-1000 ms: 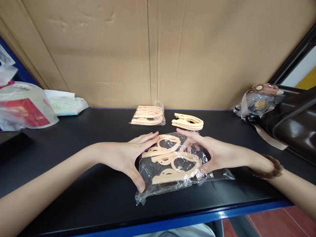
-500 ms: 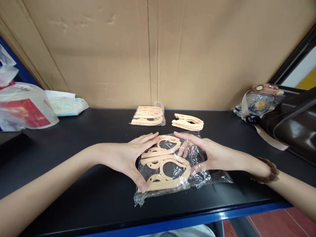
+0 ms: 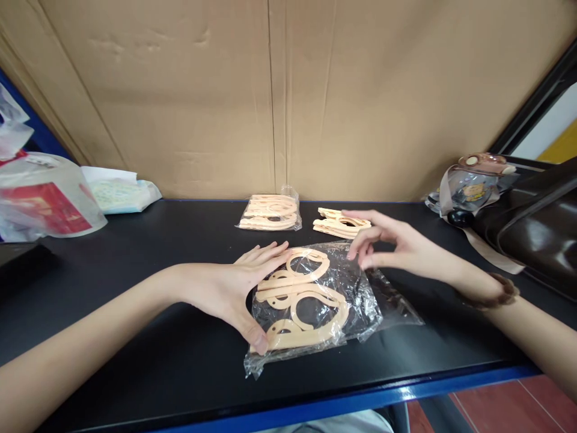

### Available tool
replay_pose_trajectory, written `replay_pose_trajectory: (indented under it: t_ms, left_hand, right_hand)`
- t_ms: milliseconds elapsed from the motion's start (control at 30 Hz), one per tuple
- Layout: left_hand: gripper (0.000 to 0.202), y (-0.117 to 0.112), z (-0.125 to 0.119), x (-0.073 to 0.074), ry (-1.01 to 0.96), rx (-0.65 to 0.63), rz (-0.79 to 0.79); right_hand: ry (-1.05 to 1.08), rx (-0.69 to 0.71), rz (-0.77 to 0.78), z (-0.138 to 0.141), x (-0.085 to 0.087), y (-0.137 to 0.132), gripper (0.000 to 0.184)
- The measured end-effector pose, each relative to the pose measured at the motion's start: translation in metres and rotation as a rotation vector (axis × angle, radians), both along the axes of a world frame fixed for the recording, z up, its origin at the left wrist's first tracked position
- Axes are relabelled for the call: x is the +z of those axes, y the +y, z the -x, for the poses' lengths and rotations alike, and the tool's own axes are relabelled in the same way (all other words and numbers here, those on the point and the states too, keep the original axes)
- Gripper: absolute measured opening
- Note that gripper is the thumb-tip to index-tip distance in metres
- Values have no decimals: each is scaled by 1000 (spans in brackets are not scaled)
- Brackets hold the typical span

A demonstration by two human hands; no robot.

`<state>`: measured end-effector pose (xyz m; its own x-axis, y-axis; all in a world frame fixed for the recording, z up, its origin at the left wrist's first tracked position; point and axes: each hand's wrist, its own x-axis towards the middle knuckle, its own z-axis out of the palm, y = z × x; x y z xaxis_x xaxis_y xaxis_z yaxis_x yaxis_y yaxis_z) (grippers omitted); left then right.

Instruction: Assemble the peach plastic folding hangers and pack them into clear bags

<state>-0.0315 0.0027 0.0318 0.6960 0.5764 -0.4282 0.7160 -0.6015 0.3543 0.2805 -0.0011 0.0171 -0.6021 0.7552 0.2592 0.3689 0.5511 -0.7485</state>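
In front of me a clear plastic bag (image 3: 349,288) lies flat with beige folding hangers (image 3: 311,294) inside it. My left hand (image 3: 241,285) rests on the bag's left end, thumb and fingers spread wide apart. Above the bag's upper right part hovers my right hand (image 3: 392,243), holding nothing, its fingers bent and apart. Just behind that hand is a loose stack of folded beige hangers (image 3: 336,224), partly covered by its forefinger. To the stack's left sits a smaller clear bag of folded hangers (image 3: 270,211).
A cardboard wall (image 3: 202,108) closes off the back of the black table (image 3: 135,337). Plastic bags (image 3: 58,192) and a soft packet (image 3: 126,195) stand at the left. A dark brown bag (image 3: 527,222) with a beige strap lies on the right.
My right hand has come off the bag's right side, rising and moving away toward the loose hangers. The left hand stays where it was, and the bag's right end lies flatter.
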Motion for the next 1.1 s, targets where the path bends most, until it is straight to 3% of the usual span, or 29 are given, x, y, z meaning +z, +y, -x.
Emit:
replay_pose_trajectory:
  t_ms: [100, 200, 300, 433, 667, 767, 900, 1100]
  left_hand:
    - [129, 1, 2, -2, -46, -6, 13]
    - [117, 3, 1, -8, -117, 77, -13]
    - [88, 5, -3, -16, -249, 213, -107]
    - [57, 8, -9, -24, -441, 205, -222]
    - [40, 5, -17, -19, -519, 168, -357]
    - [40, 1, -18, -14, -483, 160, -414]
    - [42, 0, -16, -12, -382, 118, -514]
    - [44, -1, -16, -12, -329, 43, -604]
  right_hand:
    - [-41, -272, -230, -15, -1, 19, 54]
    - [-162, -411, -392, -29, -11, 40, 50]
    - [-253, -436, -374, -36, -22, 53, 60]
    - [-319, -424, -292, -37, -27, 60, 72]
    - [-237, -417, -259, -33, -25, 62, 64]
    - [-141, -465, -291, -33, -18, 58, 62]
    - [-12, -508, -318, -42, 3, 47, 59]
    - [-47, -413, -189, -71, 40, 24, 57]
